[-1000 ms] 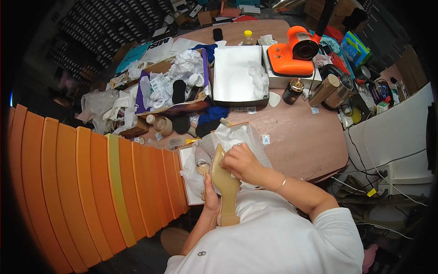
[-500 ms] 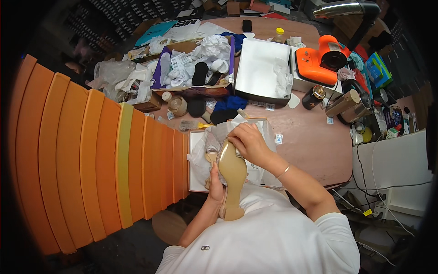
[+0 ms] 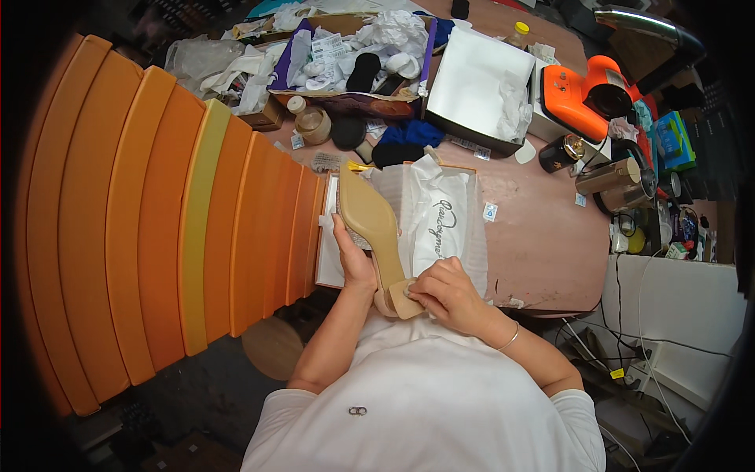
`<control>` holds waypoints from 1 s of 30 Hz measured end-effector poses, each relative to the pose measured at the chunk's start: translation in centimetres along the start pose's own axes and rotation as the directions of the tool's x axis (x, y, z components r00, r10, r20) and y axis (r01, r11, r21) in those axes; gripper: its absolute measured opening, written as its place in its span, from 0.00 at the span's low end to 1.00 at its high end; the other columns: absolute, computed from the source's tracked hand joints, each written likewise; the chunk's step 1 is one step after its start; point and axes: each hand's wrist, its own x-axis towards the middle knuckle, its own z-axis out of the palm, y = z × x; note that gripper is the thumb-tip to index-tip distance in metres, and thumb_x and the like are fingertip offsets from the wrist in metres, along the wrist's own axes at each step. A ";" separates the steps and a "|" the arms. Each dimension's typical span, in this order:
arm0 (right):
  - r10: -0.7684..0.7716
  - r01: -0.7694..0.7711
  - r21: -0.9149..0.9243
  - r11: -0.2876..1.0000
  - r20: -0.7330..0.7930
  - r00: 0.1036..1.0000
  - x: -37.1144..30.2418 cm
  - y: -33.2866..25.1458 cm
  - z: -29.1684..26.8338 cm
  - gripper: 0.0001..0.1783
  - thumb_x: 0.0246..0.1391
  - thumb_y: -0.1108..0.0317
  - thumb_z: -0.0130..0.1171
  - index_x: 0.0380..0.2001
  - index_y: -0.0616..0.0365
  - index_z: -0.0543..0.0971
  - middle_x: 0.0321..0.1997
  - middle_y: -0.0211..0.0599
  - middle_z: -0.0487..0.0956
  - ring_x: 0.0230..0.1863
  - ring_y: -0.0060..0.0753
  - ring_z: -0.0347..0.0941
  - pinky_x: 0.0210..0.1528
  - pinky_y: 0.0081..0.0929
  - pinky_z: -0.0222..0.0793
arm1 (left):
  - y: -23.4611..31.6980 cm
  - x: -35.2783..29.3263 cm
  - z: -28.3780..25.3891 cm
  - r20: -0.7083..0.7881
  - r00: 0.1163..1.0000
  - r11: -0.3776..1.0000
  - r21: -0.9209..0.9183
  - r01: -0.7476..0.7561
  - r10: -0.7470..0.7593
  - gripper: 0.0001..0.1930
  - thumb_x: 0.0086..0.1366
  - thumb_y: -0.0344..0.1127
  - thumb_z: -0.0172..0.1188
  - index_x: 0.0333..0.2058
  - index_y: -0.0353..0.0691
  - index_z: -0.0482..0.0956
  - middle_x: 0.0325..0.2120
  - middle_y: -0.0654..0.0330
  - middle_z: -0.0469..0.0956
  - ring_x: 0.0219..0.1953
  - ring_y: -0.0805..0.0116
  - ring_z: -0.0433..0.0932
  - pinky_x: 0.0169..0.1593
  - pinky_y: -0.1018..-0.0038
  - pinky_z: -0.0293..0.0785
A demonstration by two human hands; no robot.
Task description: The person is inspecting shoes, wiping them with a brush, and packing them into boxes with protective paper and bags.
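A heeled shoe (image 3: 371, 214) is held sole-up over the box, its toe pointing away from me and its heel near my chest. The sole is smooth beige, and a bit of glittery upper shows at its left side. My left hand (image 3: 358, 267) is closed round the shoe's left side at the middle. At the heel, my right hand (image 3: 450, 293) pinches with thumb and fingers; a small pale bit shows at the fingertips, too small to name. Beneath lies a shallow white box (image 3: 329, 263) with an orange edge, holding tissue and a white printed bag (image 3: 436, 220).
Stacked orange boxes (image 3: 149, 220) rise on the left. Behind the shoe are a purple box (image 3: 429, 59) of crumpled paper, a glass bottle (image 3: 313, 124), a brush (image 3: 326, 163) and a white box lid (image 3: 476, 79). An orange device (image 3: 578, 98) and a steel kettle (image 3: 629, 189) stand right.
My right hand has moved from the toe to the heel of the shoe. The toe has swung left, and the printed bag now shows. The whole view has shifted.
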 end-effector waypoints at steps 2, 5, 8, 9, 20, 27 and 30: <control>0.009 -0.009 0.019 1.000 -0.035 0.999 -0.8 -1.2 0.0 0.08 0.45 0.70 0.63 0.30 0.52 0.76 0.29 0.27 0.69 0.33 0.30 0.65 0.39 0.28 0.54 | -0.5 -0.7 0.2 -0.013 1.000 1.000 0.025 -0.016 0.017 0.31 0.67 0.65 0.35 0.48 0.43 0.70 0.37 0.60 0.75 0.37 0.65 0.77 0.42 0.64 0.77; -0.092 0.089 0.054 0.995 0.049 0.995 0.6 -1.9 0.3 0.07 0.46 0.71 0.64 0.31 0.53 0.77 0.28 0.27 0.72 0.33 0.30 0.66 0.39 0.29 0.54 | -1.1 -0.8 -0.1 0.003 1.000 1.000 0.015 -0.019 0.019 0.31 0.67 0.65 0.35 0.49 0.44 0.69 0.39 0.61 0.74 0.40 0.66 0.76 0.43 0.65 0.76; 0.075 -0.078 -0.083 0.994 -0.036 0.997 -0.1 0.9 0.6 0.06 0.47 0.70 0.64 0.30 0.54 0.77 0.27 0.29 0.72 0.32 0.32 0.66 0.38 0.29 0.54 | -1.7 -0.1 -2.1 -0.003 0.999 0.999 -0.015 -0.051 0.051 0.31 0.67 0.65 0.36 0.49 0.43 0.69 0.39 0.61 0.74 0.40 0.66 0.76 0.42 0.65 0.77; 0.114 -0.119 -0.115 0.986 -0.054 0.992 -0.3 1.6 0.2 0.06 0.47 0.70 0.64 0.29 0.54 0.77 0.27 0.29 0.72 0.32 0.32 0.66 0.37 0.29 0.54 | -0.7 0.4 -1.9 -0.006 0.996 0.996 -0.022 -0.084 0.084 0.31 0.67 0.65 0.36 0.49 0.43 0.69 0.40 0.61 0.74 0.39 0.66 0.76 0.41 0.65 0.77; 0.334 -0.357 -0.068 0.932 -0.227 0.915 3.1 6.7 -6.3 0.28 0.53 0.65 0.61 0.57 0.62 0.69 0.63 0.53 0.64 0.62 0.47 0.62 0.63 0.37 0.55 | 1.9 0.7 1.8 0.170 0.984 0.994 -0.108 -0.033 0.051 0.39 0.64 0.68 0.31 0.49 0.36 0.70 0.38 0.51 0.75 0.35 0.57 0.78 0.39 0.62 0.77; 0.534 -0.639 0.711 0.291 0.434 0.726 -2.1 5.9 -1.0 0.16 0.57 0.67 0.58 0.44 0.66 0.76 0.41 0.32 0.78 0.44 0.22 0.73 0.49 0.22 0.67 | -1.8 1.1 0.9 0.292 0.937 0.895 0.339 -0.288 0.191 0.25 0.69 0.49 0.48 0.54 0.34 0.69 0.45 0.58 0.76 0.46 0.72 0.73 0.52 0.76 0.68; 0.694 -0.619 0.679 0.395 0.221 0.685 -3.8 5.5 -4.9 0.12 0.54 0.69 0.58 0.39 0.64 0.78 0.36 0.35 0.80 0.37 0.21 0.74 0.41 0.23 0.70 | 0.9 2.4 -7.8 0.144 0.973 0.742 0.629 -0.230 0.180 0.22 0.67 0.42 0.54 0.53 0.31 0.70 0.45 0.56 0.76 0.46 0.73 0.73 0.52 0.77 0.68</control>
